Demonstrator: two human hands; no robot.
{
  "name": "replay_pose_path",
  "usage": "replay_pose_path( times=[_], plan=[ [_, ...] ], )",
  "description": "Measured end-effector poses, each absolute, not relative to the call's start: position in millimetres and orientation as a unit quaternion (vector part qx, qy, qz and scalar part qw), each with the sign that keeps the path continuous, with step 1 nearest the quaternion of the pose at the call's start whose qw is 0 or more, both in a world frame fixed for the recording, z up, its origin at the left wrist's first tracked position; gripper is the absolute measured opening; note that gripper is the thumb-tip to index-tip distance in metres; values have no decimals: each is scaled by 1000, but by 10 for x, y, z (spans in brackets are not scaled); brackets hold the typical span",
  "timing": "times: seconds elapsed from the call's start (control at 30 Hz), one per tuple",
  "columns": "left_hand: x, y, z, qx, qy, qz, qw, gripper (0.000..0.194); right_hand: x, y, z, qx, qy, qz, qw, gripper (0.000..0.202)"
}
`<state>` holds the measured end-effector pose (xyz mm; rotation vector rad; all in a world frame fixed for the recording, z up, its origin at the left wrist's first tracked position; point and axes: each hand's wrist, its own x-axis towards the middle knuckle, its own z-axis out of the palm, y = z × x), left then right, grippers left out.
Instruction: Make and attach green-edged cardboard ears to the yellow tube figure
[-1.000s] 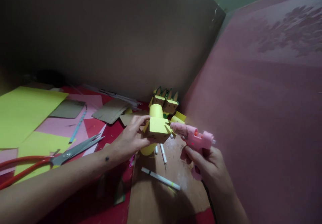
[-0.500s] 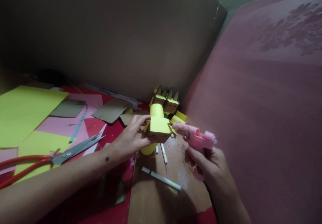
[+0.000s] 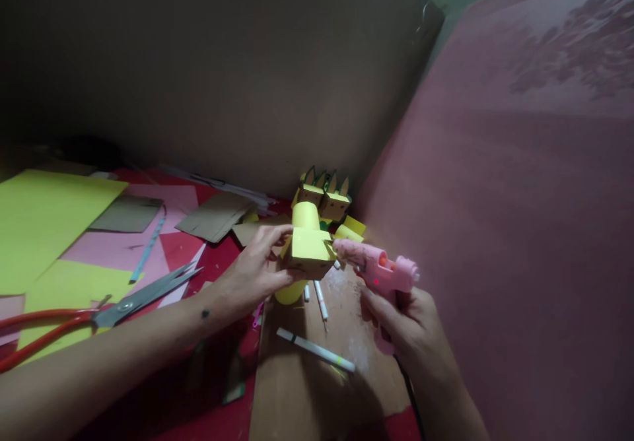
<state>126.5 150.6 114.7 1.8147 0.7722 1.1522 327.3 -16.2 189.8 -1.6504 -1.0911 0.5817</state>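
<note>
My left hand (image 3: 265, 263) grips a yellow paper figure (image 3: 311, 244) from its left side, fingers behind and thumb in front. The figure has a boxy head and rolled, tube-like parts above and below it. In my right hand (image 3: 409, 325) is a pink hot glue gun (image 3: 379, 266) with a red light lit on its side. Its nozzle points left, at the right edge of the yellow box; whether it touches cannot be made out. Behind stand two similar box-headed figures (image 3: 324, 197) with pointed, green-edged ears.
Large scissors (image 3: 126, 305) with red handles lie open at left on yellow and pink paper. Cardboard pieces (image 3: 215, 218) and a blue pencil-like stick (image 3: 148, 249) lie beyond. A white marker (image 3: 317, 350) rests on the wooden board (image 3: 297, 401). A pink wall (image 3: 520, 243) rises at right.
The glue gun has shifted slightly left and its nozzle is closer to the box's right edge. The left hand keeps its hold on the figure. The whole view has shifted a little.
</note>
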Motion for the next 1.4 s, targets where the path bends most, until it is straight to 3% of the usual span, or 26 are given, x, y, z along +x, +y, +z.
replay_pose_path(
  times=[0.47, 0.87, 1.4],
  plan=[
    [1257, 1543, 1110, 723, 303, 462, 415, 69, 3274, -228, 1892, -683, -452, 231, 525, 49],
    [1257, 1534, 1106, 727, 298, 459, 415, 69, 3201, -125, 1943, -663, -475, 263, 516, 40],
    [1262, 1560, 1066, 725, 298, 463, 413, 73, 3261, -197, 1927, -674, -467, 243, 519, 46]
  ],
)
